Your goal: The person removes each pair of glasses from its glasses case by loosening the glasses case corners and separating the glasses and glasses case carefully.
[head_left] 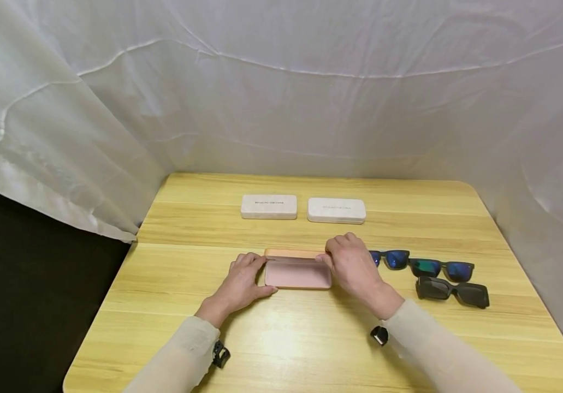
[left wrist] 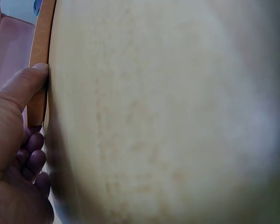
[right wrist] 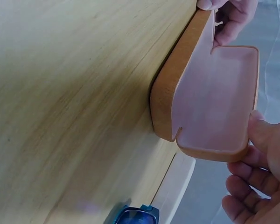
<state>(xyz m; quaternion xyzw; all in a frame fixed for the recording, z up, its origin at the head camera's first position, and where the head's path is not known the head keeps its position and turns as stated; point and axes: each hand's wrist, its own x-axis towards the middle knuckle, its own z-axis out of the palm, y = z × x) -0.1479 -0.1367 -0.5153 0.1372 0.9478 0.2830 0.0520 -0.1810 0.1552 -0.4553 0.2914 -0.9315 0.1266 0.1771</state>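
Observation:
An orange-brown glasses case (head_left: 298, 274) with a pale pink lining lies open on the table in front of me. My left hand (head_left: 242, 284) grips its left end, the thumb on the front edge and the fingers behind. In the left wrist view, that thumb presses the case's brown side (left wrist: 41, 42). With thumb and fingers, my right hand (head_left: 352, 267) pinches the free edge of the raised lid (right wrist: 231, 93) near its right end. The right wrist view shows the lid tilted up from the base and the lining bare, with nothing inside.
Two closed whitish cases (head_left: 268, 207) (head_left: 337, 210) with lettering lie behind. Right of the case are two pairs of blue-lensed sunglasses (head_left: 396, 259) (head_left: 458, 271), one partly hidden by my right hand, and dark sunglasses (head_left: 473, 295). White cloth (head_left: 281, 109) hangs around the wooden table (head_left: 281, 349).

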